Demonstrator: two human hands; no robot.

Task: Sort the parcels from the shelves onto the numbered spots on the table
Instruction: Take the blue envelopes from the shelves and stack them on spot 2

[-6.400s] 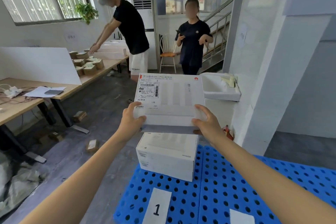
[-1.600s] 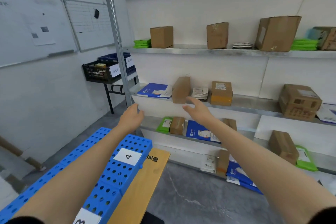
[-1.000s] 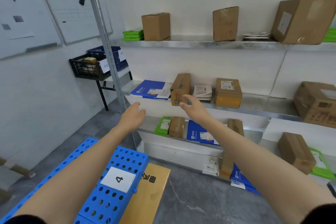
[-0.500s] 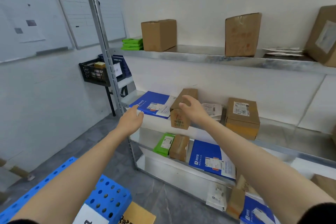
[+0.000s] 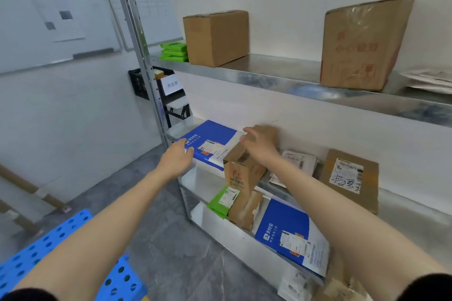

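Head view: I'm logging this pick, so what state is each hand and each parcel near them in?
left hand, open, fingers at the blue mailer's front edge, holding nothing.
right hand, on top of the small brown box; grip too blurred to tell.
small brown box, closed, on the middle shelf.
blue mailer, flat, label up.
labelled flat box, sealed, label up.
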